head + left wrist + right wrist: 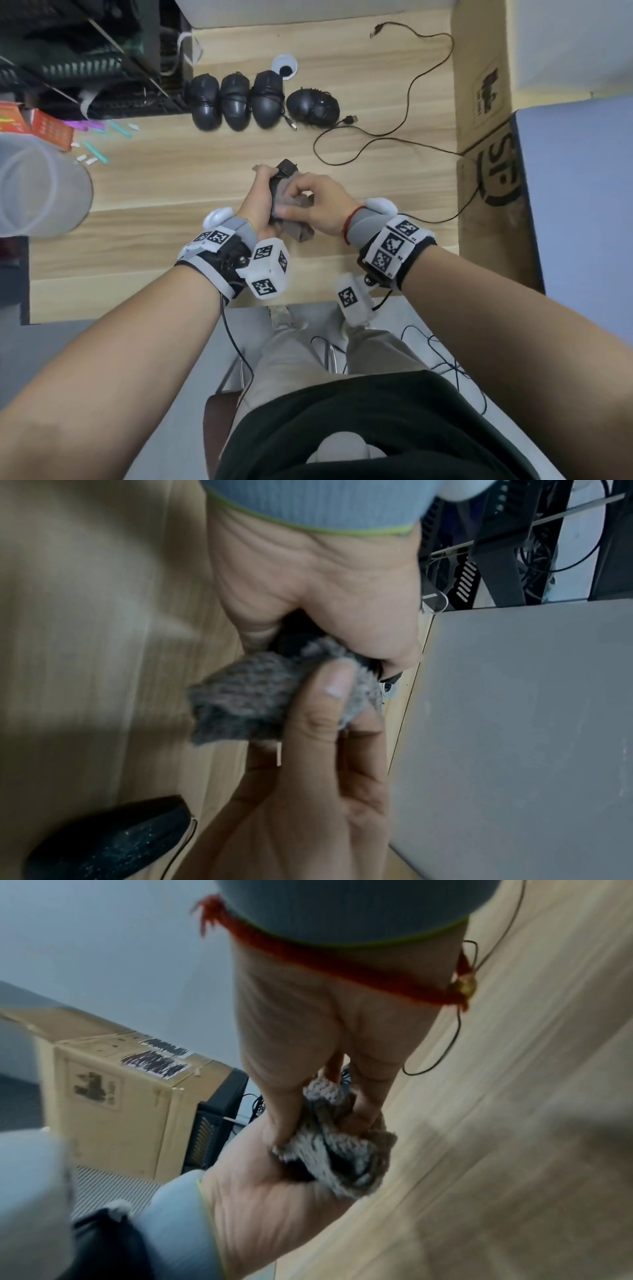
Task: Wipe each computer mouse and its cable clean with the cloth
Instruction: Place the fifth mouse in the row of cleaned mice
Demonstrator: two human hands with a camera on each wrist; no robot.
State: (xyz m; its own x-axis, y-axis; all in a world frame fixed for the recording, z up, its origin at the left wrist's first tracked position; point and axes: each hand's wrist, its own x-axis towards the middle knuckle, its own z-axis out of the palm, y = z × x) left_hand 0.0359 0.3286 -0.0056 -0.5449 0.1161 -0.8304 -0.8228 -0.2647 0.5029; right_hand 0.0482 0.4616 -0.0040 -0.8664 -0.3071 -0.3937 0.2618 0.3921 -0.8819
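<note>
"SF" on cardboard box (493,178)

**Mouse mostly out of sight**

The mouse (285,170) in the left hand (257,202) is largely covered by the cloth (291,205) and the right hand (322,205); only its dark far end shows. Both wrist views are blurred. A second mouse (109,840) is cut off by the left wrist view's lower edge.

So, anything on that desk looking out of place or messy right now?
Mostly the loose cable: it sprawls in open loops across the desk and trails behind the cardboard box. Small coloured bits lie scattered at the left. Four mice sit tidily, cables wrapped.
</note>
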